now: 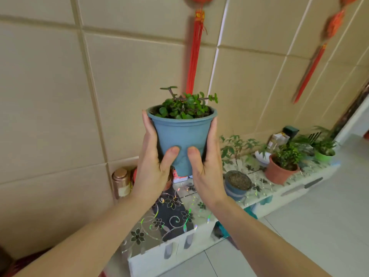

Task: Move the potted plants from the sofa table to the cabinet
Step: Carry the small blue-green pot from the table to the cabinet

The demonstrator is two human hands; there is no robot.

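Two bare hands carry one blue plastic flowerpot with a small round-leaved green plant (182,134), held upright in the air above the near end of the long low white cabinet with a floral-patterned glossy top (173,220). The left hand (152,160) wraps the pot's left wall, thumb pressed on the front; the right hand (206,164) mirrors it on the right wall. Both are closed on the pot, palms clamped against its tapered sides. The wall dimples a little under the thumbs, so I judge the plastic to be thin and soft. Held two-handed and level, probably to keep the soil in and the stems off the wall.

The pot touches nothing but the hands; the cabinet top lies below it.

Farther along the cabinet from the held pot stand:
- a blue-and-white striped pot of bare soil with a thin leafy stem (237,183), nearest
- a terracotta-coloured pot with a bushy green plant (280,170), beyond it
- a bright green pot with a feathery plant (324,153), at the far end

The near cabinet top under the pot looks free, which I take as the likely set-down spot.

A copper-coloured lidded canister (120,181) stands at the cabinet's near corner, by the wall. Red tasselled hanging ornaments (196,50) hang on the wall above.

Writing: a bottle and small packets are present, but their labels are too blurred to read.
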